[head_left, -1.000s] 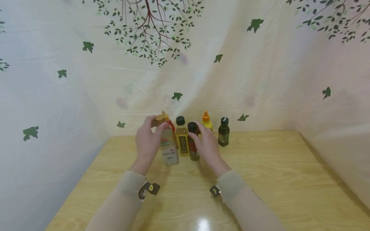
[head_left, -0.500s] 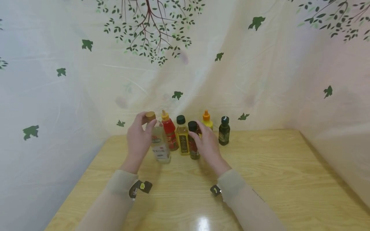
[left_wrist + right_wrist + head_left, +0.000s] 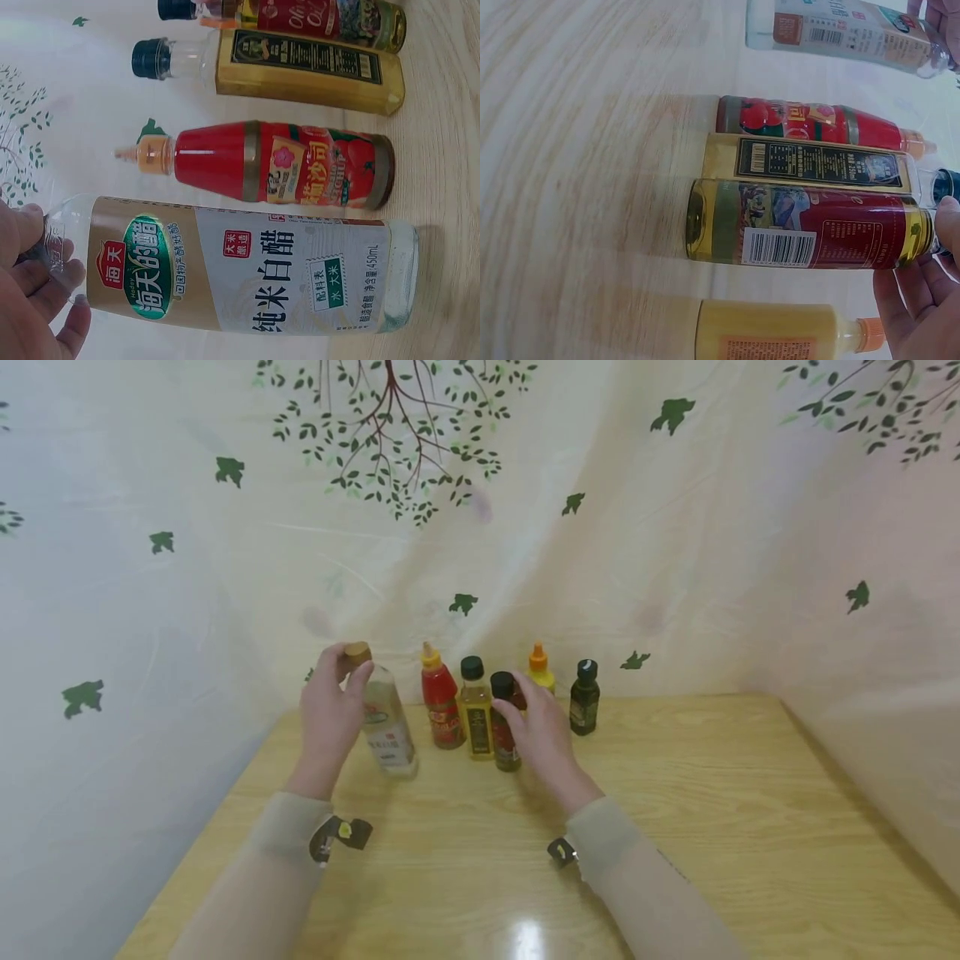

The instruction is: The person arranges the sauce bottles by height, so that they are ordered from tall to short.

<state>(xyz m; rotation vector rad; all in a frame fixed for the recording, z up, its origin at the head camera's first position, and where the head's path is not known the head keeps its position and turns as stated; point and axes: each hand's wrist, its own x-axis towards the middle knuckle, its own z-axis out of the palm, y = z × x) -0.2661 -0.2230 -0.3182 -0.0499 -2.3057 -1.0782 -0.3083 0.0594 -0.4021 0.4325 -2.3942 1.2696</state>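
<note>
My left hand (image 3: 330, 718) grips a clear rice vinegar bottle (image 3: 388, 739) by its neck, just below the gold cap. In the left wrist view the vinegar bottle's label (image 3: 285, 277) faces the camera. My right hand (image 3: 547, 735) holds the olive oil bottle (image 3: 506, 743) at its neck under the black cap. The right wrist view shows its maroon label (image 3: 847, 229) and barcode. Between these two stand a red ketchup bottle (image 3: 442, 702) and a square bottle of yellow oil (image 3: 477, 718). Whether the vinegar bottle's base touches the table I cannot tell.
Behind my right hand a yellow squeeze bottle (image 3: 540, 670) with an orange nozzle is partly hidden. Farther right stands a small dark bottle (image 3: 585, 700). The wooden table (image 3: 712, 810) ends at a leaf-patterned curtain (image 3: 525, 560) at the back and sides.
My left hand has moved the vinegar bottle leftward, from in front of the ketchup bottle to a spot apart from it, uncovering the ketchup. The right hand and olive oil bottle have stayed put.
</note>
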